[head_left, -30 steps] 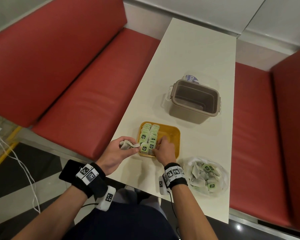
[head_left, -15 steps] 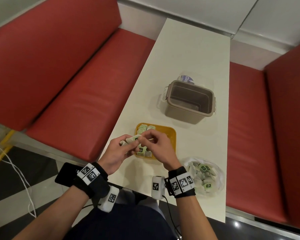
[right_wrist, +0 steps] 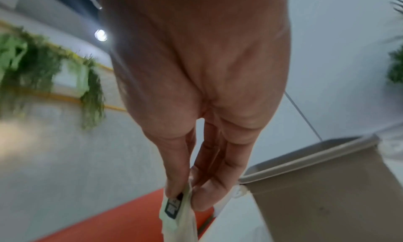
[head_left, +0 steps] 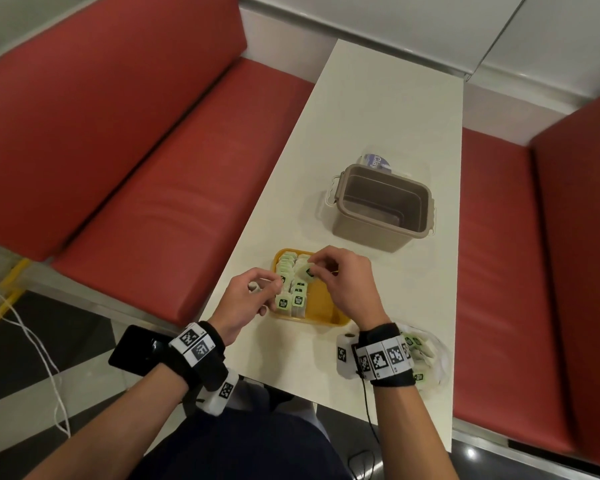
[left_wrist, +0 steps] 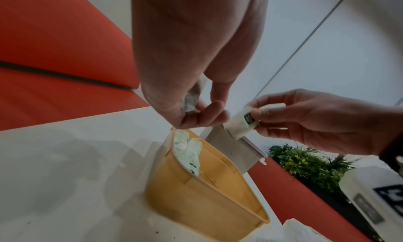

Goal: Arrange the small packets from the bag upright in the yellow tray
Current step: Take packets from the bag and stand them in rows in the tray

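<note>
Your right hand (head_left: 347,285) is pinching one small packet (head_left: 307,271) between thumb and fingertips, holding it in the air just above the far end of the yellow tray (head_left: 321,311). In the right wrist view the same packet (right_wrist: 174,209) is hanging from that pinch, its lower end running off the bottom edge, so its full shape is not showing.

Your left hand (head_left: 248,303) is curling round something pale and crumpled (left_wrist: 191,97) at the tray's left rim. Only a scrap of it is peeking out between palm and fingers, and you cannot tell from any view whether it is one packet or several.

Two rows of packets (head_left: 293,289) are standing upright along the left side of the tray; your hands are covering the far ends of those rows, so a count is not possible. The right side of the tray is showing bare yellow floor.

The bag (head_left: 426,355) is lying on the table (head_left: 378,116) by your right wrist, mostly hidden behind the wrist band; only a few green-labelled packets are showing through it. Beyond the tray a brown tub (head_left: 381,206) is sitting open, with a clear item bearing a blue label (head_left: 376,162) behind it, partly hidden by the tub's rim.
</note>
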A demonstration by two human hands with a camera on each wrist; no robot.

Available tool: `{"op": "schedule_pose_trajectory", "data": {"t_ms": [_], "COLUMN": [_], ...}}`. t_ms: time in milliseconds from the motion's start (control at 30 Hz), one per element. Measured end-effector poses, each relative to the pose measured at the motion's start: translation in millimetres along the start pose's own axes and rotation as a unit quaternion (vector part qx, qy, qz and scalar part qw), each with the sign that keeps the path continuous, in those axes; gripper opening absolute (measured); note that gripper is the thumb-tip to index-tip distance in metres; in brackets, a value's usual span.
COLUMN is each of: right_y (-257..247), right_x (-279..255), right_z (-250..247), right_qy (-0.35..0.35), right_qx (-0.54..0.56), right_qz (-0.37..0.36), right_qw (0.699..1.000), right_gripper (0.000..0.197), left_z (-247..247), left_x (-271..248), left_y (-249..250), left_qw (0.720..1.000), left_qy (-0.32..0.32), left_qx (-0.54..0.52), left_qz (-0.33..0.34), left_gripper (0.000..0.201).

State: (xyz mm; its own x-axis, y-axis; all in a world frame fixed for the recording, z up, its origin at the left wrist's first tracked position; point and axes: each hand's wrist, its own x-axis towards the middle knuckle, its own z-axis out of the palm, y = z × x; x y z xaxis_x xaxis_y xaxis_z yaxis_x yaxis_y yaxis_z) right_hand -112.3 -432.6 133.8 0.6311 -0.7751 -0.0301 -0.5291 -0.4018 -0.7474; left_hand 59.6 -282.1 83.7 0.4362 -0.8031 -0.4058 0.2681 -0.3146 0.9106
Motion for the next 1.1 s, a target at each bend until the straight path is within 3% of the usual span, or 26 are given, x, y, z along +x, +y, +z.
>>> {"op": "schedule_pose_trajectory", "data": {"t_ms": [200, 467, 900, 1000, 1100], "right_y": [39.4, 49.7, 42.3, 43.5, 46.2], "right_x": [31.1, 60.0, 63.0, 60.7, 55.2], "right_z": [-3.2, 25.7, 46.9, 49.7, 43.4], "right_qy": [-0.016, -0.043, 0.025, 0.042, 0.056], "right_qx": [-0.172, -0.258, -0.281, -0.273, -0.245], "right_qz": [0.071, 0.083, 0.093, 0.097, 0.115], "right_qw": [0.982, 0.962, 0.955, 0.956, 0.961], "right_gripper": [0.005, 0.008, 0.012, 0.01, 0.022], "left_z": [-16.5, -12.8, -15.7, -16.2, -20.1], "left_x": [11.5, 14.2, 14.3, 11.9, 7.5], "left_y": [-26.6, -33.1, -34.1, -32.1, -27.6], "left_qw": [0.99, 0.974, 0.97, 0.974, 0.985], "left_qy": [0.076, 0.032, 0.029, 0.031, 0.022], "left_qx": [0.117, 0.22, 0.237, 0.219, 0.164], "left_qz": [-0.027, -0.034, -0.037, -0.039, -0.04], "left_gripper": [0.023, 0.032, 0.031, 0.031, 0.038]}}
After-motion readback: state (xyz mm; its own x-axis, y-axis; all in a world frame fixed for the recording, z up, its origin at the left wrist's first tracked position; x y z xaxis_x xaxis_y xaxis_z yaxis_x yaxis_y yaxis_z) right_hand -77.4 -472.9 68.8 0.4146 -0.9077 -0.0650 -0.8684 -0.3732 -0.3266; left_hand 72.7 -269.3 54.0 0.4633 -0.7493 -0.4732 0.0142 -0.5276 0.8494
